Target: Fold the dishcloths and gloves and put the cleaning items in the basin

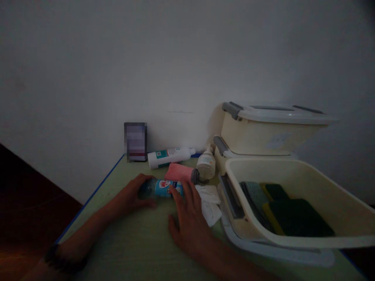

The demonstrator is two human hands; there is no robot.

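Note:
A clear bottle with a blue label (159,188) lies on its side on the green table. My left hand (137,195) curls around its left end, fingers behind and thumb in front. Across its right end reaches my right hand (189,218), fingers stretched out and spread, the fingertips at the label. Just behind the bottle is a folded pink cloth (180,173) with a dark patterned edge. White crumpled packets or tissue (211,212) lie right of my right hand's fingers.
A white bottle with a green label (166,156) lies near the wall, beside a pump bottle (206,166). A dark-framed device (136,142) leans at the back left. On the right, an open cream bin (281,166) holds sponges (299,216) and a cloth; a lidded bin (263,136) stands behind.

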